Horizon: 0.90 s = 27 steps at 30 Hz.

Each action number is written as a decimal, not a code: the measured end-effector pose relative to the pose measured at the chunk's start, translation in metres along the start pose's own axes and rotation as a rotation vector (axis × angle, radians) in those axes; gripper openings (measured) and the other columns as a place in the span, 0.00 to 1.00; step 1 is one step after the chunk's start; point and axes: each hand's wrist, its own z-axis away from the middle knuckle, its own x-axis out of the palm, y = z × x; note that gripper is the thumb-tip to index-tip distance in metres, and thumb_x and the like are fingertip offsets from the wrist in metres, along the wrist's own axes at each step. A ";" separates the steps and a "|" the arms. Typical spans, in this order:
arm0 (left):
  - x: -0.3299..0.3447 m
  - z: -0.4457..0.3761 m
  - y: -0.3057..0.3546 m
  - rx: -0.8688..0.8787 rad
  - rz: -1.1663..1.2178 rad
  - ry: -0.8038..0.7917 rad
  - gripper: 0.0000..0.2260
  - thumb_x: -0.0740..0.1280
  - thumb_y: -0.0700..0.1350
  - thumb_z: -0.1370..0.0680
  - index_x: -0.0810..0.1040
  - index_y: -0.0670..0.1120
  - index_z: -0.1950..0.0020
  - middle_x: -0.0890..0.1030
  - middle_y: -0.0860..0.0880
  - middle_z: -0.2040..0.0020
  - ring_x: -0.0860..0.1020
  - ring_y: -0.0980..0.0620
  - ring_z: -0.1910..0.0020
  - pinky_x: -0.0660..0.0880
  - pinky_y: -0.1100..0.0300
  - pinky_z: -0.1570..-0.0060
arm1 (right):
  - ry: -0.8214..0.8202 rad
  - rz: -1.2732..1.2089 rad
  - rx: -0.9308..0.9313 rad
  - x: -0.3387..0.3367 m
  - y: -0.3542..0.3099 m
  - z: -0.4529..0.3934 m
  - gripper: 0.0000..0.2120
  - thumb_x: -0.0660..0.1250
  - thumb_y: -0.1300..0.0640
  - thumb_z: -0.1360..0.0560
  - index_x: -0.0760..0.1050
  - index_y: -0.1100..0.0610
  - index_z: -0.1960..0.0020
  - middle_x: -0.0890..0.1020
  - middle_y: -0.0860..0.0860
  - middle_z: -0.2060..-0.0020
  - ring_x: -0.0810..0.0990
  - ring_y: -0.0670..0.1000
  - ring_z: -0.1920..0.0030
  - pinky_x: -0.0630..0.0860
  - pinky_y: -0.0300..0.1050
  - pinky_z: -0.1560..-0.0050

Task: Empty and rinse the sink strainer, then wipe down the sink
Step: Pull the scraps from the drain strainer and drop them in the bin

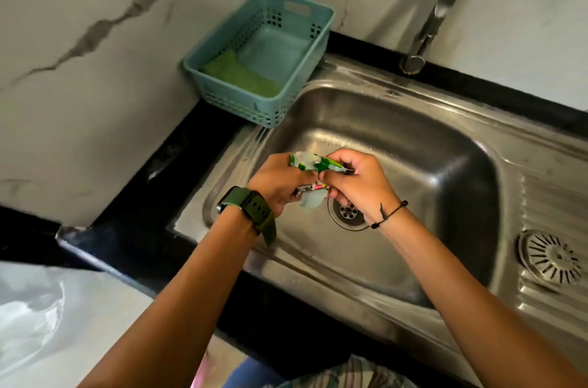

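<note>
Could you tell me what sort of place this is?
Most likely a home kitchen: a stainless steel sink with a ribbed drainboard, a tap against a marble-look wall, and a teal basket holding a green scrub pad.

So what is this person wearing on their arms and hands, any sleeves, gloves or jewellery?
No gloves, and no sleeves in view: both forearms are bare. The left wrist carries a dark rectangular smartwatch on an olive-green perforated strap. The right wrist has a thin black cord bracelet with small knots or beads. No rings are visible on the left hand or the right hand.
</note>
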 end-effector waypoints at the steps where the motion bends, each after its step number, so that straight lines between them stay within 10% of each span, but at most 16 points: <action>1: -0.005 0.008 0.000 0.016 0.031 0.026 0.08 0.67 0.33 0.29 0.80 0.45 0.58 0.81 0.49 0.68 0.79 0.55 0.71 0.71 0.65 0.70 | -0.017 0.008 -0.015 0.006 -0.004 0.002 0.11 0.66 0.69 0.29 0.75 0.53 0.64 0.76 0.55 0.74 0.71 0.42 0.81 0.64 0.34 0.83; 8: -0.029 0.081 -0.018 0.101 0.110 0.315 0.07 0.66 0.32 0.28 0.78 0.43 0.56 0.79 0.41 0.57 0.76 0.44 0.57 0.71 0.51 0.51 | -0.188 0.046 -0.122 0.053 -0.022 0.030 0.11 0.68 0.67 0.31 0.75 0.53 0.66 0.73 0.51 0.74 0.69 0.47 0.75 0.65 0.37 0.79; 14: -0.041 0.166 -0.070 0.154 0.330 0.597 0.08 0.66 0.32 0.28 0.79 0.44 0.57 0.82 0.50 0.67 0.80 0.57 0.70 0.77 0.66 0.70 | -0.534 -0.001 -0.135 0.105 -0.010 0.079 0.10 0.68 0.65 0.30 0.75 0.51 0.64 0.78 0.50 0.69 0.78 0.41 0.73 0.74 0.35 0.76; 27: -0.085 0.305 -0.205 0.052 0.646 1.001 0.05 0.66 0.33 0.27 0.77 0.42 0.57 0.79 0.44 0.62 0.79 0.51 0.67 0.79 0.58 0.60 | -1.036 0.234 -0.148 0.234 0.030 0.187 0.11 0.66 0.70 0.30 0.74 0.56 0.64 0.77 0.52 0.70 0.76 0.45 0.77 0.77 0.38 0.73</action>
